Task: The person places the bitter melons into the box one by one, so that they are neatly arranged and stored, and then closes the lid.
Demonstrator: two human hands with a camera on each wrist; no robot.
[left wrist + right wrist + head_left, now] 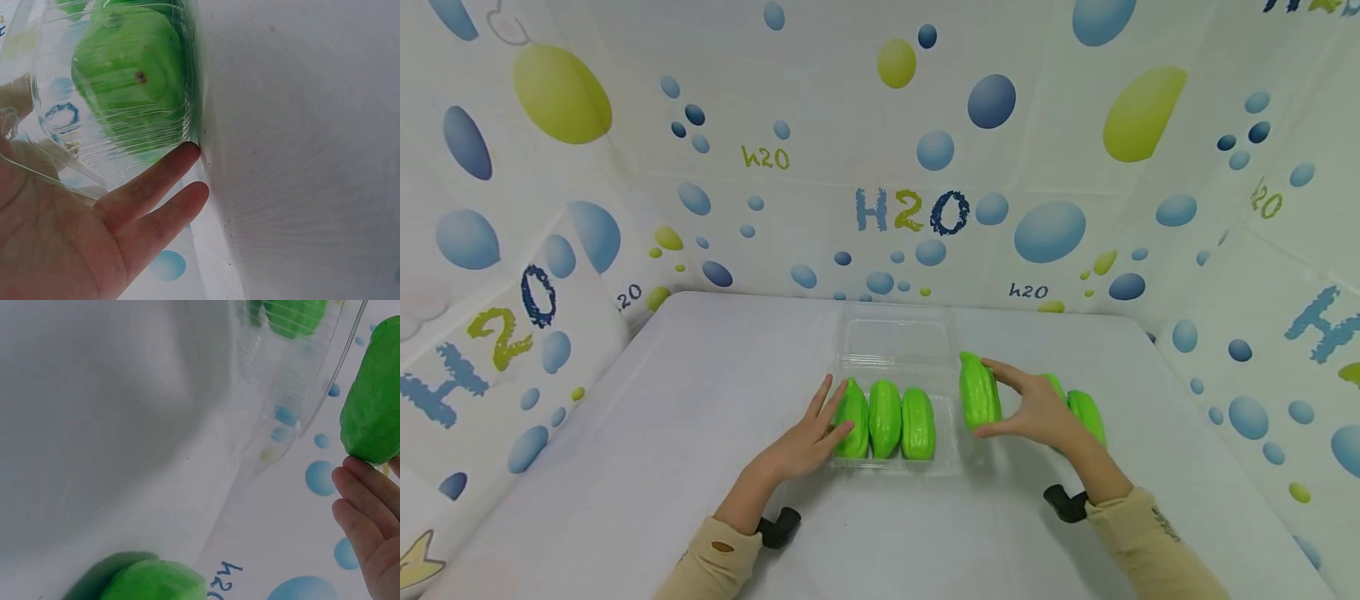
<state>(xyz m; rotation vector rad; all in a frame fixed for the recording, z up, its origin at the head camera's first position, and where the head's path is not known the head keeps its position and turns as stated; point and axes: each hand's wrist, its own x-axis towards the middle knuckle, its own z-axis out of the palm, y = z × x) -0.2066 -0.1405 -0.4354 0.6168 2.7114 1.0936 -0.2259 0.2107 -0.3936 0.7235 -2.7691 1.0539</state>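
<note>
In the head view my right hand point(1037, 412) holds a bright green, ridged, gourd-like vegetable point(980, 392) between thumb and fingers, raised beside a clear plastic clamshell box point(951, 433). The right wrist view shows fingertips point(359, 481) at one end of that vegetable point(378, 394). Three similar green vegetables point(885, 419) lie side by side inside the box. At the box's left side is my left hand point(801, 442), fingers extended, its thumb overlapping the leftmost vegetable point(852, 421). In the left wrist view, straight fingers point(150, 200) lie along the clear ribbed wall point(144, 134).
Two more green vegetables point(1087, 417) lie on the white table point(700, 375) to the right, partly behind my right hand and wrist. The box's clear lid point(895, 337) lies folded back toward the rear wall. A patterned sheet point(820, 233) encloses the table's back and sides.
</note>
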